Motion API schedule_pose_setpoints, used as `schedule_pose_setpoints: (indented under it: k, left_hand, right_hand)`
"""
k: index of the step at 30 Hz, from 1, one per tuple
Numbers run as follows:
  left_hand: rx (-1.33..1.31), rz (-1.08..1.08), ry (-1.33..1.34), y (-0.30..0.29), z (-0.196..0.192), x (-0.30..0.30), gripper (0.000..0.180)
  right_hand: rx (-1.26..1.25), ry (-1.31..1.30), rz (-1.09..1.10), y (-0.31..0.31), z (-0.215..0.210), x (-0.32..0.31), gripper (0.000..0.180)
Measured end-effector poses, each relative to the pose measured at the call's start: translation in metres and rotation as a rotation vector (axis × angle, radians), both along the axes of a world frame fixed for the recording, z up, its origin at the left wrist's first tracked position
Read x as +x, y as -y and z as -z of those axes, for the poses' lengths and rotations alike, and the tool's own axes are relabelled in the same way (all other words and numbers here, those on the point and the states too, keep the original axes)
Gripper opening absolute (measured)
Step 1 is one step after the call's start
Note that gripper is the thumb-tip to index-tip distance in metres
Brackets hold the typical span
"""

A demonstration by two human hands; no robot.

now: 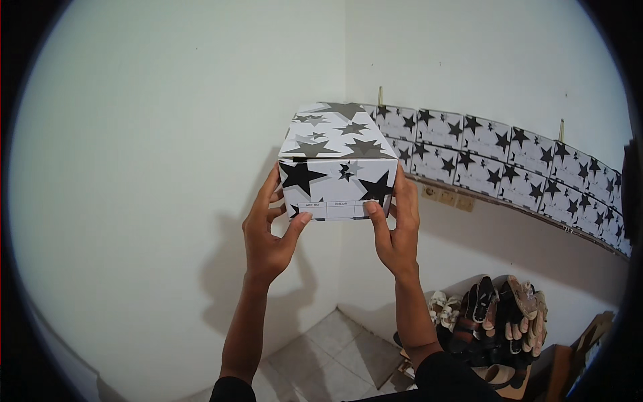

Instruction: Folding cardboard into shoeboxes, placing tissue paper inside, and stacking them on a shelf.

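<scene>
Left grip (268,238) and right grip (400,234), both spread box-wide, hold one star-printed box (338,177) between them. Beyond the box, rightward: one shelf (568,230) bearing two tiers of matching boxes (477,169). Lower right of the box: one footwear heap (492,315), pairs uncountable.

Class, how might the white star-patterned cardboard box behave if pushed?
The white star-patterned cardboard box is probably stiff: its edges look straight between left hand and right hand. Flat faces suggest sliding, not rolling. Weight is uncertain; the closed top hides contents.

white box (338,182), black and grey stars
</scene>
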State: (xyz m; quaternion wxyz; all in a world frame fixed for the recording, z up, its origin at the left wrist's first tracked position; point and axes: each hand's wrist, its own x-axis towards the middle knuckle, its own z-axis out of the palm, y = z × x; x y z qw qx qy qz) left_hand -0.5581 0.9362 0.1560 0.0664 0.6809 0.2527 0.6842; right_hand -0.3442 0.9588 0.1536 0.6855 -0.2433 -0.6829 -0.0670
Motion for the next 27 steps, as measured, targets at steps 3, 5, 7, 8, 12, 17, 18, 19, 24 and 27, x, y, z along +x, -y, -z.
schedule_pose_setpoints:
  k: [3,5,7,8,12,17,18,19,24,27]
  left_hand:
    - [-0.054,0.018,-0.019,-0.076,-0.032,-0.072,0.078]
    - [0.005,0.092,-0.02,-0.134,-0.056,-0.116,0.078]
    - [0.055,0.159,-0.014,-0.189,-0.075,-0.153,0.078]
    - [0.083,0.195,-0.007,-0.216,-0.085,-0.168,0.078]
    - [0.108,0.289,0.02,-0.323,-0.102,-0.207,0.078]
    - [0.213,0.289,-0.007,-0.442,-0.116,-0.217,0.077]
    - [0.239,0.291,-0.008,-0.468,-0.123,-0.214,0.076]
    - [0.239,0.302,-0.006,-0.492,-0.129,-0.209,0.076]
    - [0.308,0.3,0.031,-0.561,-0.133,-0.188,0.077]
    - [0.311,0.28,0.049,-0.541,-0.114,-0.177,0.074]
  right_hand:
    - [-0.023,-0.023,0.031,-0.063,-0.027,-0.073,0.069]
    - [0.004,-0.022,0.096,-0.109,-0.05,-0.117,0.069]
    - [0.02,-0.015,0.155,-0.154,-0.068,-0.154,0.069]
    - [0.046,-0.013,0.184,-0.178,-0.078,-0.17,0.069]
    - [0.097,-0.011,0.236,-0.271,-0.099,-0.212,0.067]
    - [0.189,0.019,0.365,-0.381,-0.114,-0.219,0.064]
    - [0.251,0.025,0.372,-0.406,-0.121,-0.215,0.063]
    - [0.252,0.027,0.383,-0.427,-0.126,-0.212,0.063]
    - [0.28,0.064,0.429,-0.484,-0.139,-0.197,0.064]
    - [0.316,0.115,0.454,-0.46,-0.125,-0.184,0.065]
